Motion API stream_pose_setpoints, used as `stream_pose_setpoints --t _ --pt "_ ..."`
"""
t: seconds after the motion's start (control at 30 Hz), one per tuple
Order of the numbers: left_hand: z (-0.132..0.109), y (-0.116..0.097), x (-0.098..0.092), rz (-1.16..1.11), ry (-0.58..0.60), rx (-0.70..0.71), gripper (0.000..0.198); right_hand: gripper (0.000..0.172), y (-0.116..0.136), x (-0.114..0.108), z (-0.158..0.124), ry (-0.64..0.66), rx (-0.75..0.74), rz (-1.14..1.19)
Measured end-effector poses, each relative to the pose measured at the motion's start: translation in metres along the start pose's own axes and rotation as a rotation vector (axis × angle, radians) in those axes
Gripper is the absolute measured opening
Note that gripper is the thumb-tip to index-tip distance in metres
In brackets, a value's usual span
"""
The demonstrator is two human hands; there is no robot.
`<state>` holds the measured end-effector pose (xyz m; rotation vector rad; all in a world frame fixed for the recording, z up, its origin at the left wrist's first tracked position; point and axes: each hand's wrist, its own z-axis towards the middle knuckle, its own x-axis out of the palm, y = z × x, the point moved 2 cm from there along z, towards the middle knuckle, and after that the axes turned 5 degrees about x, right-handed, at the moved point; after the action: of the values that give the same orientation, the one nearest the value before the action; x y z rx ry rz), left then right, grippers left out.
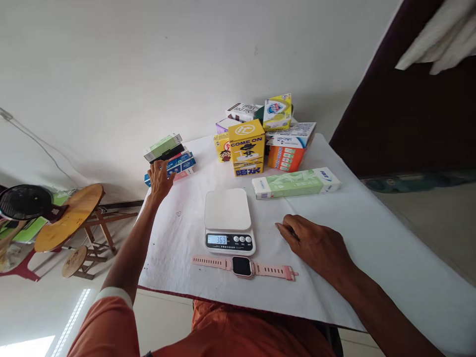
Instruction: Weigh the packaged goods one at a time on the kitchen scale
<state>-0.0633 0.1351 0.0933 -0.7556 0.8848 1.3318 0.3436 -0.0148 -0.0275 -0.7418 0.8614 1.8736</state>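
Observation:
At the left of the table my left hand [161, 179] reaches to a stack of small boxes, its fingers spread against the blue box [182, 162]. A light green box [163, 146] tops that stack, over a black one. My right hand [312, 240] rests on the tablecloth with its fingers curled in, and no object shows in it. Between the hands stands a white digital kitchen scale [227, 210], its lit display showing digits like 363. In front of the scale lies a smartwatch [241, 266] with a pink strap, stretched out flat.
Behind the scale a long green-and-white box [297, 183] lies flat. Farther back are a yellow "COME ON" box [247, 148], an orange box [286, 157] and a yellow soap box [277, 112]. A wooden folding table [70, 218] and a black fan [26, 202] stand left.

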Motion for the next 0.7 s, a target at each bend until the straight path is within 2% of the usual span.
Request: stream_pose_setpoints --t 0.1,0.2,0.3,0.4,0.53,0.7 --pt "0.003 -0.054 -0.013 -0.113 -0.034 0.227 0.037 0.041 0.0 0.001 0.001 0.066 0.038 0.007" --pt "0.003 -0.125 -0.023 -0.237 0.025 0.48 0.034 0.039 0.0 0.001 0.002 0.149 0.088 0.003" --pt "0.002 -0.193 -0.023 -0.286 0.187 0.662 0.038 0.036 0.003 -0.001 0.004 0.218 0.122 -0.012" --pt "0.002 -0.244 -0.011 -0.199 0.392 0.738 0.044 0.033 0.007 -0.004 0.006 0.263 0.143 -0.036" --pt "0.007 -0.278 0.008 -0.126 0.549 0.718 0.043 0.03 0.009 -0.008 0.009 0.299 0.151 -0.046" --pt "0.009 -0.298 0.015 -0.19 0.564 0.697 0.043 0.028 0.01 -0.01 0.01 0.319 0.153 -0.036"
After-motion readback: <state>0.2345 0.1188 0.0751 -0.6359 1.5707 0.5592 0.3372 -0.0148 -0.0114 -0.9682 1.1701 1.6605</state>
